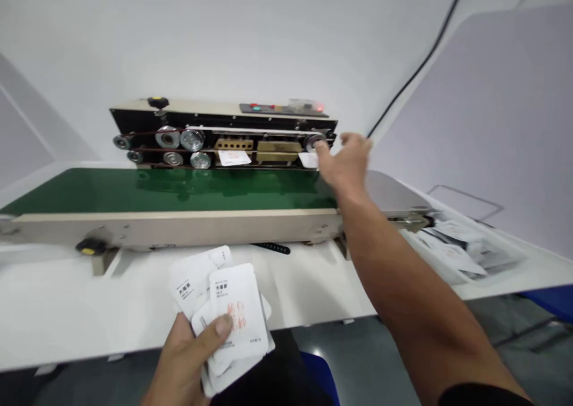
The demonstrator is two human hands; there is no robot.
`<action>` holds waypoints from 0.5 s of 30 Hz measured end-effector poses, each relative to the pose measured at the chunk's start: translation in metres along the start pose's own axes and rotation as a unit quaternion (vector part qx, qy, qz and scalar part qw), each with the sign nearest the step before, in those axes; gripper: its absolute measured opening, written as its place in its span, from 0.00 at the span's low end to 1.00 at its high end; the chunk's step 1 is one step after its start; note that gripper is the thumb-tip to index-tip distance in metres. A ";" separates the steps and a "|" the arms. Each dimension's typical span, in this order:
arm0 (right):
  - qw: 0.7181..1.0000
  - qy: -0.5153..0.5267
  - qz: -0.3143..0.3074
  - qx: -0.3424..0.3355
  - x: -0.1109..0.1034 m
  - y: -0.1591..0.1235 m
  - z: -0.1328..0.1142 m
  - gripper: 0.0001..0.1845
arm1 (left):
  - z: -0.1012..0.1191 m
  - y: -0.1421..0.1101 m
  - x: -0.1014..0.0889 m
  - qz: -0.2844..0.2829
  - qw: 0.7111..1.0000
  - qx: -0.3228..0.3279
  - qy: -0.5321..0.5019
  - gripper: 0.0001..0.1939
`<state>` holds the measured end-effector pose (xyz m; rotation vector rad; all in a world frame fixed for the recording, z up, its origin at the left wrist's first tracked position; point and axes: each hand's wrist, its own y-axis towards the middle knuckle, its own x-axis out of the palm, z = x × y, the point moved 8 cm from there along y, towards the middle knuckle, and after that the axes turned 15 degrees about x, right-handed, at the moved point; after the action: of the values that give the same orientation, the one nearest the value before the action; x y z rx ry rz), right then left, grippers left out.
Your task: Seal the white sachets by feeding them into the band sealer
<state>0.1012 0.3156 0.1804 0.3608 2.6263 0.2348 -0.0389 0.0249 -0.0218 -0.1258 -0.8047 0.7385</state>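
Observation:
My left hand (188, 358) is closed on a fanned stack of white pouches (228, 310), held low over the near edge of the white table (67, 310). My right hand (344, 161) reaches out to the right end of the band sealer (224, 134), its fingers on a white pouch (308, 160) at the machine's slot. Another white pouch (233, 157) rides through the middle of the sealer, above the green conveyor belt (170, 188).
A pile of white pouches (456, 248) lies on the table at the right, past the belt's end. A black cable (416, 65) runs up the wall. A yellow-capped knob (89, 248) sits on the conveyor frame's front left.

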 end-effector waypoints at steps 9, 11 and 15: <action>0.904 -0.020 -0.416 -0.093 0.049 -0.237 0.058 0.33 | 0.020 0.011 -0.002 0.007 0.997 0.067 -0.033 0.41; 0.897 -0.003 -0.441 -0.037 0.056 -0.240 0.069 0.28 | 0.015 0.009 -0.004 0.036 0.998 0.048 -0.031 0.38; 0.909 0.062 -0.412 0.027 0.047 -0.224 0.078 0.20 | 0.000 0.008 -0.007 0.040 0.999 0.015 0.001 0.37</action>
<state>0.0511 0.1244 0.0408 -0.7697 2.6500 -0.1050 -0.0466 0.0258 -0.0288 -0.1321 -0.7899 0.8249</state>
